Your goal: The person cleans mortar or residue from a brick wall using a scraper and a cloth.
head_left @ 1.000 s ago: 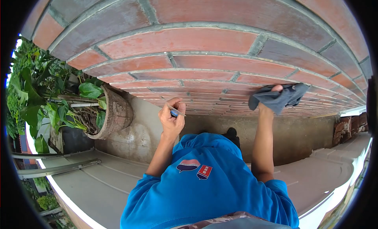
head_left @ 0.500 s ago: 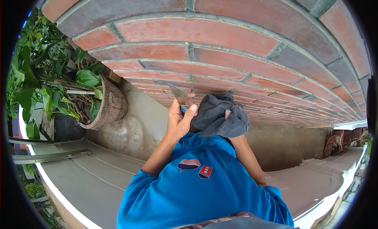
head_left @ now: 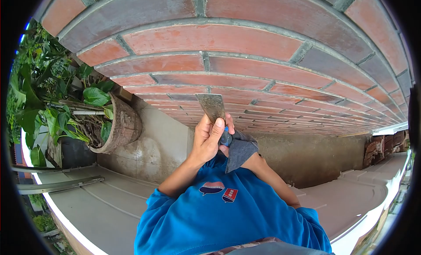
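Note:
My left hand (head_left: 205, 140) grips a putty knife (head_left: 212, 106) near the base of its blade, thumb on top. The flat, dirt-smeared metal blade points up toward the brick wall. Its blue handle (head_left: 226, 137) runs down toward my right hand. A dark grey cloth (head_left: 242, 149) is bunched in my right hand (head_left: 251, 162) and lies against the handle. The cloth covers most of the right fingers. Both hands are close together in front of my blue shirt (head_left: 228, 215).
A red brick wall (head_left: 250, 42) with grey mortar joints rises right ahead. On the left stands a potted plant in a round, worn pot (head_left: 125, 123). Pale boards (head_left: 118, 198) lie below, and a concrete floor (head_left: 307, 154) runs along the wall's foot.
The cloth has moved left from beside the putty knife to its handle, and my hands have come together. The blade has turned, showing its broad face.

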Available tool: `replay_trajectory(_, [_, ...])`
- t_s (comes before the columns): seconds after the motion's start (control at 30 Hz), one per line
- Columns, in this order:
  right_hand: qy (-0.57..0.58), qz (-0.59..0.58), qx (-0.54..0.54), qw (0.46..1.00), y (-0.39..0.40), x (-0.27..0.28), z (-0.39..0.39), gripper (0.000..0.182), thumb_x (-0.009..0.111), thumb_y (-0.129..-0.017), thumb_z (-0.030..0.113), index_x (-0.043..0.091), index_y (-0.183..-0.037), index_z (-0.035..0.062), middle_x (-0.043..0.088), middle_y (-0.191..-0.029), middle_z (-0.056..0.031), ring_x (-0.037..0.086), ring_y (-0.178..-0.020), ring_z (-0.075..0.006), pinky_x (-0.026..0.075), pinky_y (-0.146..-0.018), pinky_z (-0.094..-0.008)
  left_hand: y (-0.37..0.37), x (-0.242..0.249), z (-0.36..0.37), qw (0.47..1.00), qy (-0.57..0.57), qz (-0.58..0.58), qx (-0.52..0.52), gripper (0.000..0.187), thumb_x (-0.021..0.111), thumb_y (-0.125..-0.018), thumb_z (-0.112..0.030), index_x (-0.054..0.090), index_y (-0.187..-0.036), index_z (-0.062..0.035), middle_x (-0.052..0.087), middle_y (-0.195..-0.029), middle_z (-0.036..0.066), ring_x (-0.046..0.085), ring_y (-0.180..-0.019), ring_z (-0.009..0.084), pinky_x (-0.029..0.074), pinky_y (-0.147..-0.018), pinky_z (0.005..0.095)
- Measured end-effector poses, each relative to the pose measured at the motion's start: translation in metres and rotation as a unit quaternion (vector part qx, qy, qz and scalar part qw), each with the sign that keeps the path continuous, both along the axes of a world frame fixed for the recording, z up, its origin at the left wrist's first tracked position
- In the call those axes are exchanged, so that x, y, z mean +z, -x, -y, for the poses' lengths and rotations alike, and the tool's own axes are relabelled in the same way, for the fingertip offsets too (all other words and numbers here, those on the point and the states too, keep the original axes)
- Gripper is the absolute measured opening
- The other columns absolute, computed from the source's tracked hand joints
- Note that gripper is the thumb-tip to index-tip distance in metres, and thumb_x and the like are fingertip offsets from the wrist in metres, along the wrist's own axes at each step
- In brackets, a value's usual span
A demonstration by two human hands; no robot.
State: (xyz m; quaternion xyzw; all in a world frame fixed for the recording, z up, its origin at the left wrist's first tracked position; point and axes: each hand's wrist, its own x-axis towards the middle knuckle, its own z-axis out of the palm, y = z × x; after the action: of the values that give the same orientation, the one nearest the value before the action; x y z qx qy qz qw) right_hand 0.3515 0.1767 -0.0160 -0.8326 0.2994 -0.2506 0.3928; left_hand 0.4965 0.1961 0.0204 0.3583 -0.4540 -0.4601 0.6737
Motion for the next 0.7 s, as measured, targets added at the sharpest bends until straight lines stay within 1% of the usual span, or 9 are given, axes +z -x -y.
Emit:
replay_trajectory(0.07, [-0.011,0.007,-0.002,1.000,0.003,0.004,0.001,0.030,0.062,-0.089,0.030,0.061,-0.095,0.0008,0.063,-0.085,-0.0154,0.061,-0.077,-0.0331,0.048,-0.067,-0.0422,-0.002,0.011,0.003,1.000,-0.003,-0.008,0.015,0.030,0.041,-0.103,-0.030,0.051,-0.111,-0.0022,0.060,-0.078,0.011,0.057,-0.080,0.0201,0.046,-0.076,0.0360])
replay_trajectory(0.13, [-0.023,0.080,0.003,0.996,0.002,0.009,0.000,0.029,0.062,-0.088,0.029,0.060,-0.096,0.0008,0.063,-0.084,-0.0147,0.060,-0.075,-0.0325,0.047,-0.067,-0.0420,-0.004,0.024,0.004,0.999,-0.001,0.010,0.037,0.033,0.039,-0.103,-0.028,0.052,-0.113,0.0009,0.063,-0.078,0.013,0.060,-0.079,0.0207,0.048,-0.076,0.0371])
replay_trajectory(0.17, [-0.029,0.118,0.005,0.993,0.001,0.013,-0.002,0.029,0.062,-0.088,0.029,0.060,-0.096,0.0008,0.063,-0.084,-0.0144,0.060,-0.074,-0.0322,0.047,-0.067,-0.0419,-0.006,0.029,0.005,0.999,0.010,0.005,0.035,0.034,0.041,-0.103,-0.027,0.052,-0.116,0.0018,0.063,-0.079,0.012,0.060,-0.078,0.0188,0.048,-0.074,0.0343])
replay_trajectory(0.23, [-0.091,0.143,0.001,0.986,0.002,0.027,-0.007,0.027,0.063,-0.089,0.027,0.061,-0.091,0.0006,0.062,-0.078,-0.0128,0.058,-0.070,-0.0288,0.046,-0.064,-0.0395,-0.010,0.038,0.006,0.999,0.031,-0.006,0.029,0.036,0.043,-0.103,-0.025,0.052,-0.122,0.0037,0.064,-0.081,0.010,0.061,-0.077,0.0151,0.049,-0.071,0.0287])
replay_trajectory(0.37, [-0.282,0.149,0.049,0.947,0.014,0.080,-0.010,0.028,0.064,-0.089,0.026,0.061,-0.079,0.0004,0.058,-0.067,-0.0095,0.055,-0.061,-0.0209,0.044,-0.058,-0.0347,-0.011,0.060,0.008,0.996,0.060,-0.055,0.030,0.038,0.044,-0.102,-0.020,0.049,-0.128,0.0061,0.065,-0.076,0.012,0.063,-0.071,0.0169,0.050,-0.067,0.0293])
replay_trajectory(0.43, [-0.262,0.168,0.047,0.949,0.012,0.088,-0.012,0.033,0.066,-0.089,0.028,0.059,-0.072,0.0002,0.054,-0.062,-0.0073,0.050,-0.057,-0.0172,0.041,-0.053,-0.0339,-0.011,0.069,0.010,0.994,0.073,-0.081,0.027,0.038,0.044,-0.101,-0.017,0.048,-0.130,0.0066,0.065,-0.074,0.013,0.063,-0.069,0.0174,0.050,-0.066,0.0296])
replay_trajectory(0.5, [-0.242,0.165,0.047,0.955,0.012,0.091,-0.015,0.035,0.066,-0.089,0.029,0.058,-0.072,0.0001,0.053,-0.061,-0.0068,0.048,-0.056,-0.0169,0.039,-0.052,-0.0348,-0.009,0.075,0.014,0.994,0.067,-0.062,0.057,0.040,0.043,-0.100,-0.018,0.047,-0.130,0.0072,0.063,-0.067,0.013,0.060,-0.061,0.0185,0.049,-0.062,0.0320])
replay_trajectory(0.57, [-0.277,0.180,0.039,0.943,0.009,0.101,-0.016,0.036,0.066,-0.090,0.030,0.058,-0.071,0.0000,0.052,-0.060,-0.0068,0.047,-0.055,-0.0168,0.038,-0.051,-0.0349,-0.008,0.082,0.017,0.994,0.040,-0.039,0.092,0.044,0.043,-0.099,-0.022,0.046,-0.129,0.0089,0.061,-0.061,0.013,0.058,-0.054,0.0203,0.048,-0.062,0.0358])
replay_trajectory(0.7, [-0.302,0.178,0.028,0.936,0.005,0.113,-0.014,0.037,0.066,-0.090,0.031,0.058,-0.071,-0.0001,0.051,-0.059,-0.0066,0.047,-0.055,-0.0161,0.038,-0.050,-0.0341,-0.009,0.089,0.021,0.992,0.024,-0.049,0.114,0.045,0.043,-0.098,-0.023,0.046,-0.130,0.0090,0.058,-0.058,0.011,0.055,-0.050,0.0192,0.048,-0.062,0.0354])
